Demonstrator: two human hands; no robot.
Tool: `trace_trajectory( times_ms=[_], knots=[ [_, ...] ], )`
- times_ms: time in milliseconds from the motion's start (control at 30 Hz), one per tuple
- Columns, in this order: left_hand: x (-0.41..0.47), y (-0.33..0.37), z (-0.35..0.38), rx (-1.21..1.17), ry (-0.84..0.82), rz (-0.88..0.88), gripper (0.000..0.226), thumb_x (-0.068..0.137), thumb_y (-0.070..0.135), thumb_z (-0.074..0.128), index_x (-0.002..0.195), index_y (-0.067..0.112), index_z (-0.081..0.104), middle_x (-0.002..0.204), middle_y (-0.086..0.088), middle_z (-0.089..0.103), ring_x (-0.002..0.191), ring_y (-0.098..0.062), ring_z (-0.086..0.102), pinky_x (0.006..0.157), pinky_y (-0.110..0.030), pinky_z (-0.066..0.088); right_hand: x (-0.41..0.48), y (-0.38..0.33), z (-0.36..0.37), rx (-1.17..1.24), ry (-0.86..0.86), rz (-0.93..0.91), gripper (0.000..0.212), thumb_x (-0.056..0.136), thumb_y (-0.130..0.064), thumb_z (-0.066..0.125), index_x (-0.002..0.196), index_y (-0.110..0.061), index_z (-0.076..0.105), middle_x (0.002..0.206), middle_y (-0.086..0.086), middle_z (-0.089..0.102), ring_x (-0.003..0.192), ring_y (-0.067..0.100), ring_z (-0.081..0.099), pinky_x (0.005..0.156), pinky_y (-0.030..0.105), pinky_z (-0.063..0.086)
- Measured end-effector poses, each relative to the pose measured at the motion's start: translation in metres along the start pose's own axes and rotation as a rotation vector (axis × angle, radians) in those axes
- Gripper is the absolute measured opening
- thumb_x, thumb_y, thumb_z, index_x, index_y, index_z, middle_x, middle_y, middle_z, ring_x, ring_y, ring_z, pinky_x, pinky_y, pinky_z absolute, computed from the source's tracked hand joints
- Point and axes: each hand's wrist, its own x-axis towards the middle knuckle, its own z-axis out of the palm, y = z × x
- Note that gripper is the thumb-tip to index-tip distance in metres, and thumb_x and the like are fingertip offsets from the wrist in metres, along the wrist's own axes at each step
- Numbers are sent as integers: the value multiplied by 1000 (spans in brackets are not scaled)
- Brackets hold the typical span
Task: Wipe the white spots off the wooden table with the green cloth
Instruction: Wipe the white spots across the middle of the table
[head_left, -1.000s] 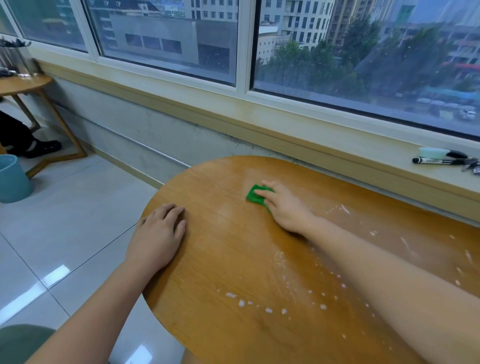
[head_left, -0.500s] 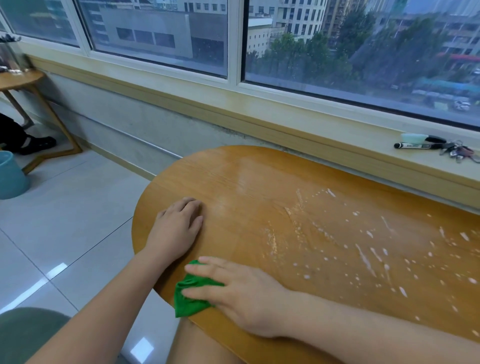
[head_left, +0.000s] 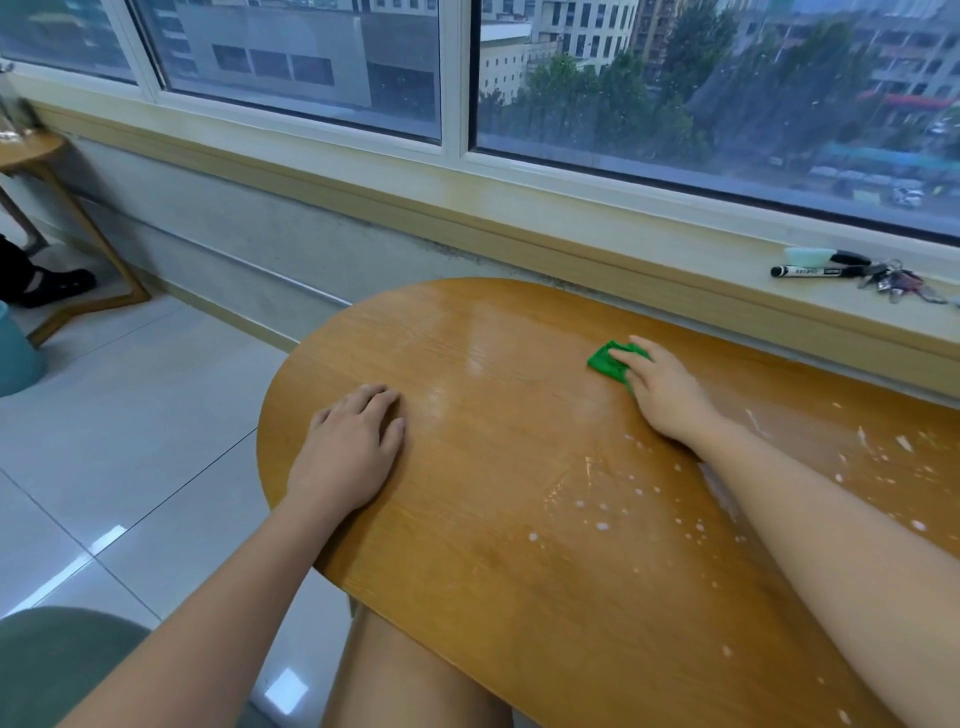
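The wooden table (head_left: 467, 561) has a rounded left end and stands against the window wall. My right hand (head_left: 662, 387) presses the folded green cloth (head_left: 609, 361) flat on the far part of the tabletop; most of the cloth is under my fingers. White spots (head_left: 602, 525) and smears are scattered over the middle and right of the table, some hidden by my right forearm. My left hand (head_left: 353, 447) lies palm down near the table's left edge, holding nothing.
On the window sill at the right lie a black marker (head_left: 810, 271), a pale eraser (head_left: 808, 255) and a bunch of keys (head_left: 896, 283). A small wooden side table (head_left: 36, 150) and a teal bin (head_left: 13, 353) stand on the tiled floor at left.
My right hand has swept the cloth from the near left edge of the table up to the far side. My left hand has stayed flat in place.
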Motion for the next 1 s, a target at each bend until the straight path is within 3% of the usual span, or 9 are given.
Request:
trace_trajectory(
  times_ms=[100, 233, 500, 733, 867, 1000],
  knots=[
    [-1, 0, 0, 3, 12, 3, 58, 108, 56, 29, 158, 32, 45, 165, 7, 42, 151, -17, 39, 124, -46, 30, 0, -9, 10, -9, 18, 12, 46, 115, -30, 42, 159, -38, 47, 175, -5, 27, 162, 26, 20, 128, 55, 24],
    [-1, 1, 0, 11, 11, -1, 57, 108, 55, 30, 158, 31, 45, 165, 6, 43, 151, -18, 39, 123, -46, 30, -40, -58, 24, -15, -48, -142, 49, 114, -30, 44, 161, -42, 41, 176, -9, 23, 164, 24, 15, 129, 59, 22],
    [0, -2, 2, 27, 0, -2, 58, 107, 58, 28, 157, 33, 45, 164, 7, 44, 148, -18, 42, 121, -46, 33, -185, -164, 34, 1, -280, -502, 53, 115, -28, 41, 164, -48, 31, 177, -23, 2, 163, 6, -10, 125, 45, 5],
    [-1, 1, 1, 34, 2, 7, 56, 108, 55, 30, 155, 32, 47, 164, 5, 45, 149, -19, 42, 120, -48, 34, -238, -149, 57, 32, -237, -835, 47, 115, -24, 44, 161, -34, 46, 177, -6, 23, 166, 16, 4, 127, 28, 10],
    [-1, 3, -2, 28, -15, 20, 53, 108, 52, 34, 155, 32, 49, 163, 5, 46, 147, -21, 45, 119, -50, 35, -231, -124, 40, 48, -272, -763, 48, 116, -23, 43, 161, -41, 44, 178, -13, 18, 165, 10, 3, 126, 46, 32],
    [-1, 4, -6, 25, -18, 51, 49, 108, 48, 39, 152, 29, 51, 160, 4, 50, 143, -23, 49, 116, -52, 39, -206, -89, 15, -57, -296, -516, 52, 113, -37, 35, 161, -57, 30, 176, -29, -2, 163, 4, -6, 130, 56, 20]
  ],
)
